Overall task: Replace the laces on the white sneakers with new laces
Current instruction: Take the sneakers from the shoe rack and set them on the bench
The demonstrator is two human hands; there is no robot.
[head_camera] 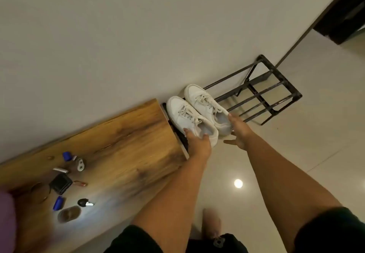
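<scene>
Both hands are reaching down to the white sneakers (197, 112), which are sitting side by side on a black metal rack (262, 96) against the wall. The left hand (198, 142) is gripping the heel collar of the nearer shoe. The right hand (240, 132) is lying open, fingers straight, touching the other shoe's heel. Keys (85, 203) and small items are lying on the wooden counter (126, 146) alongside.

Dim warm light, lamp glare on floor (238, 183) — soft blur, wide-angle tilt
</scene>
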